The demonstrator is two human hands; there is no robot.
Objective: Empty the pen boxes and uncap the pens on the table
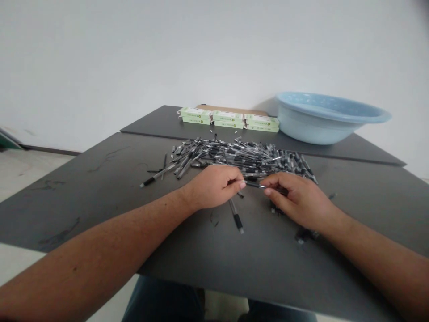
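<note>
Head view: pen [253, 184] level between both hands, above worktop [194, 255], near side of pen heap [234, 157]. Left hand [216, 185]: grip clamped on one end. Right hand [303, 199]: grip pinched at the metallic tip end. Step, judged: handling the tip. Next move calls for keeping both ends aligned. Count: held pen, 1; heap, too tangled; green-white boxes [229, 120], 6, paired in stacks; blue basin [310, 123], 1.

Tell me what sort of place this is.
Probably a small workshop or packing room: a large heap of pens covers part of a dark table, with stacked green boxes and a blue basin behind it.
</note>
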